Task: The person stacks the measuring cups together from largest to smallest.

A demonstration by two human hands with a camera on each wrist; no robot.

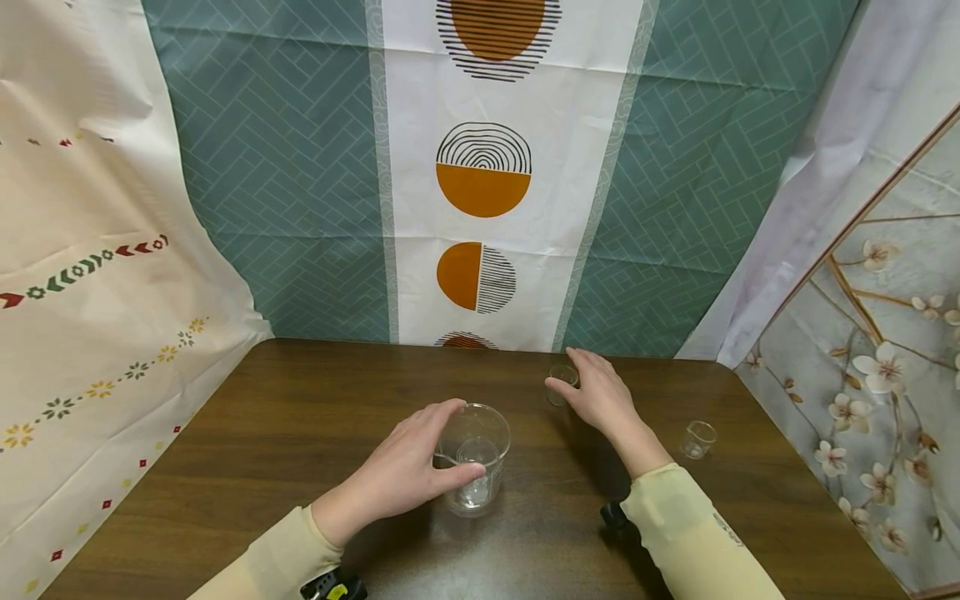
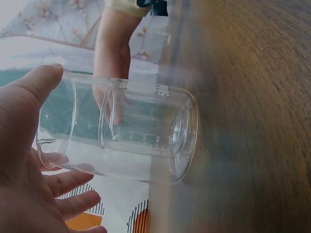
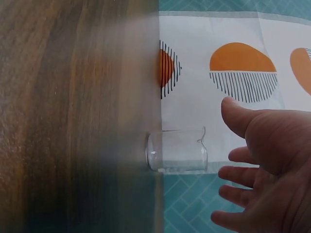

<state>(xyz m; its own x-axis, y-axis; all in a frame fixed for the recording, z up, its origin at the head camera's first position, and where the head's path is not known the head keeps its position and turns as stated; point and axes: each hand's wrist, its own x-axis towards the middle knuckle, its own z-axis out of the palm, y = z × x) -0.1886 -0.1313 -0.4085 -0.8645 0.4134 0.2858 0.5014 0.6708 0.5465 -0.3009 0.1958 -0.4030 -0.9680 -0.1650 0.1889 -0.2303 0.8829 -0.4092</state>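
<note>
A large glass beaker marked 500 ml stands upright on the table, with a smaller graduated beaker inside it. My left hand spans the large beaker's rim and holds it there, thumb on the near side and forefinger across on the far side. The other left fingers are spread out. Farther back, my right hand reaches beside a small spouted glass beaker. Its thumb and fingers are spread, and a gap separates them from the glass in the right wrist view.
Another small glass beaker stands to the right of my right forearm. The brown wooden table ends at a patterned hanging cloth at the back. Further cloths hang along the left and right sides.
</note>
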